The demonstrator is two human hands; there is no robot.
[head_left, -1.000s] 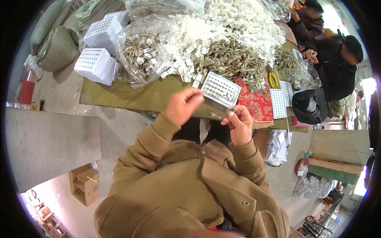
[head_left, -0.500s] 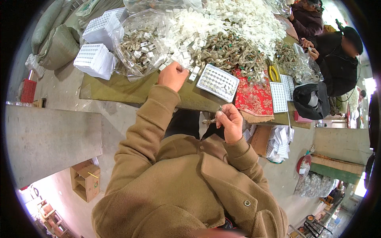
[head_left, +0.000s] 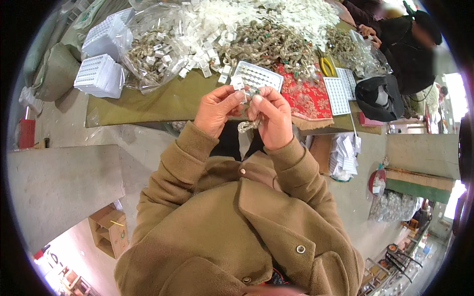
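My left hand (head_left: 213, 109) pinches a small white plastic housing (head_left: 238, 83) between thumb and fingers. Close against it, my right hand (head_left: 275, 117) grips a bundled clear cable (head_left: 245, 127), whose looped end hangs below the fingers. The cable's small greenish end (head_left: 255, 91) is up by the white piece; whether the two touch, I cannot tell. Just beyond my hands lies a white tray (head_left: 277, 82) with rows of small round parts, partly covered by my fingers. Past it is a heap of similar cable bundles (head_left: 269, 44).
Loose white housings (head_left: 212, 17) are piled across the table's far side. Stacked white trays (head_left: 100, 76) and a clear bag (head_left: 148, 61) stand left. To the right are red patterned cloth (head_left: 306, 93), yellow-handled pliers (head_left: 326, 65), a black cap (head_left: 380, 98) and a person in black (head_left: 407, 52).
My left hand has come back from the pile with a white housing. My right hand has risen, and both hands now meet in front of the tray. The view has shifted slightly.
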